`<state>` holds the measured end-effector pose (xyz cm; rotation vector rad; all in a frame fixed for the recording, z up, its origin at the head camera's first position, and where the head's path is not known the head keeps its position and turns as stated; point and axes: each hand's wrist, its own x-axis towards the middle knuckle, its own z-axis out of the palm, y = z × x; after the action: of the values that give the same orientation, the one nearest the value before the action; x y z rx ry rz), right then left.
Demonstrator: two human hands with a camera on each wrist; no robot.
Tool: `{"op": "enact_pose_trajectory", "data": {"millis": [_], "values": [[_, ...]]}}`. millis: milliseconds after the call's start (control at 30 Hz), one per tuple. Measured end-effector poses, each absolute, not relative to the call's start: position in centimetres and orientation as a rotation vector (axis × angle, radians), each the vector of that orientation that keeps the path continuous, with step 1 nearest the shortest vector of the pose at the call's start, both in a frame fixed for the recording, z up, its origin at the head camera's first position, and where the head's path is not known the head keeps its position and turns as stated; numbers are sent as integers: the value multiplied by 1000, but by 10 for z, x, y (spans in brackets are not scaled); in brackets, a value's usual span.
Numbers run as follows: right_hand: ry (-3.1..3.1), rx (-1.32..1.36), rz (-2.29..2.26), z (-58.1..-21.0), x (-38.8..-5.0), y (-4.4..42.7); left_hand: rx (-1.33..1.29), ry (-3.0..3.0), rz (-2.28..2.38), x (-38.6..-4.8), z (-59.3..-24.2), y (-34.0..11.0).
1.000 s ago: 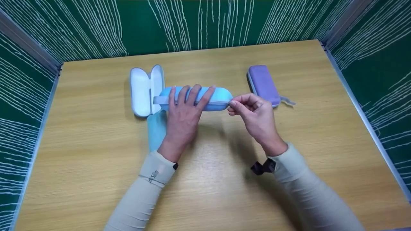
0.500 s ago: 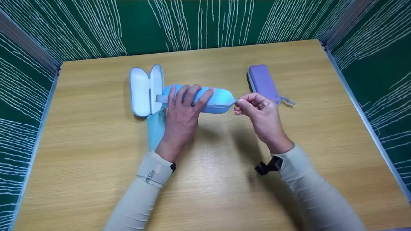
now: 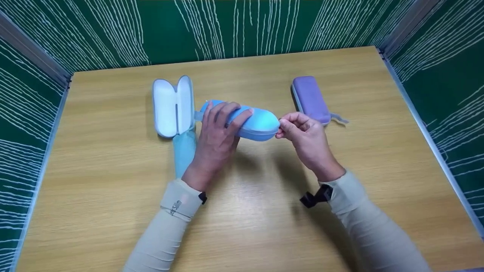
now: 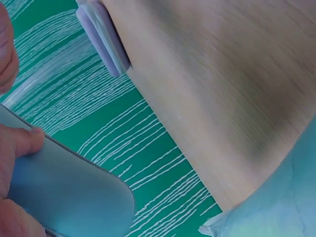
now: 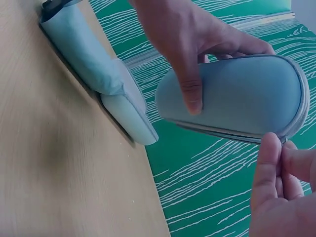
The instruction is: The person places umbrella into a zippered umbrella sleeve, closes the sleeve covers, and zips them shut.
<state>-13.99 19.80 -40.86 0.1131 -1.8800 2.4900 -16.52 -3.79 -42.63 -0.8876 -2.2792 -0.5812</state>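
A blue zippered case (image 3: 261,122) is held above the table by my left hand (image 3: 216,141), whose fingers lie over its top with the thumb on the near side. My right hand (image 3: 312,145) pinches something small at the case's right end, by the zipper seam; the fingertips hide it. In the right wrist view the case (image 5: 242,94) looks closed along the part of the seam that shows, with the right hand's fingers (image 5: 269,163) at its corner. A pale strap (image 3: 198,115) sticks out at its left end.
An open case with a white lining (image 3: 165,107) stands left of the held case. A teal pouch (image 3: 184,153) lies just below it, partly behind the left hand. A purple case (image 3: 311,99) with a strap lies behind the right hand. Green walls bound the wooden table (image 3: 113,189).
The blue case has tilted, its right end coming nearer to me, and shifted a little to the right. My right hand has moved slightly right, still pinching at the end.
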Motion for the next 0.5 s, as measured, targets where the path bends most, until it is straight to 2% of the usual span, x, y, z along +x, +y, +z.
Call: {"op": "enact_pose_trajectory", "data": {"millis": [300,500], "values": [[-1767,367,2719,-411,-135,192,-901,-2180,-657,-163,-424,-29],[-1653,400,2728,-414,-134,187,-890,-2148,-565,-158,-420,-25]]}}
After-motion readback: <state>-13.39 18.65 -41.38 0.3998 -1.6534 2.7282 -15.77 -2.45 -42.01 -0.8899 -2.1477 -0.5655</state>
